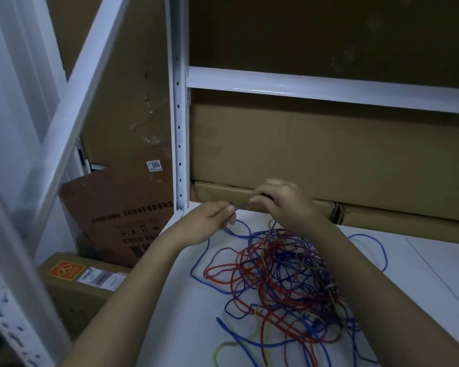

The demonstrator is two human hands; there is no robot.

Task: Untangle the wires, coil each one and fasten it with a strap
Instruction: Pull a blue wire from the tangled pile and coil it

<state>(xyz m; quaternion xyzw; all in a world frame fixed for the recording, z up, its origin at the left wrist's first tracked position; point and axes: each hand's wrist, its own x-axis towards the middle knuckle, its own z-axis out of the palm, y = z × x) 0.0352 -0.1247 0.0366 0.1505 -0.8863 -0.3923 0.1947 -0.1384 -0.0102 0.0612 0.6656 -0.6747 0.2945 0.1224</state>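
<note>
Head view of a white bench [421, 266] set inside a white metal rack. Both hands are raised over the bench's far left corner, close together. The left hand [212, 217] pinches a short stretch of blue wire [241, 205] between thumb and fingertips; the right hand [281, 200], fingers curled, grips the same stretch just beside it, so the wire runs taut between the two. From the left hand the blue wire drops in a loop to the bench surface. The remaining wires lie as a tangle [284, 282] of red, blue and yellow-green strands in the middle of the bench, under and beside the right forearm, reaching toward the near edge. One blue loop [376, 245] lies apart on the right side of the tangle; a yellow-green strand [224, 348] curls at the near edge. A rack post [179, 128] stands at the far left corner. Cardboard boxes [316, 152] line the far edge behind the hands, and further boxes [122, 207] sit off the bench's left edge.
</note>
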